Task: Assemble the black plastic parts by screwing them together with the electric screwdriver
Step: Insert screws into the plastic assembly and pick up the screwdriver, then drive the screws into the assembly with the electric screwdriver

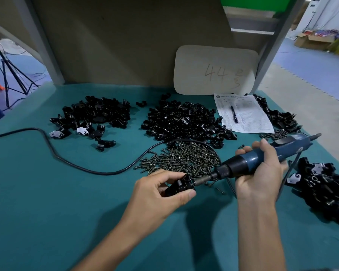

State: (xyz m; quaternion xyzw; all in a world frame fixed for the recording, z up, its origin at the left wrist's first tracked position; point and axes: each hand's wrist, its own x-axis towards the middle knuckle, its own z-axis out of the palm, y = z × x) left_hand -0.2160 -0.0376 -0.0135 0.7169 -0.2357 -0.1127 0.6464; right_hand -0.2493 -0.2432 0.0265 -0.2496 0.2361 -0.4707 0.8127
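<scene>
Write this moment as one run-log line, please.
left hand: grips black plastic part | right hand: holds electric screwdriver | bit: tip at part | screw pile: behind hands

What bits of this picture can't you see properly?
Head view:
- Any screw at the tip of the electric screwdriver: hidden by the black part in the left hand.
- Print on the paper sheet: too small to read.
- Pile of parts at the right: cut off by the frame edge.

Factory assembly station: black plastic parts [184,122] and screws [184,159] are lying heaped on the teal bench [47,192]; a numbered card [215,69] is leaning at the bench's back; cartons [311,41] are sitting beyond its right.
</scene>
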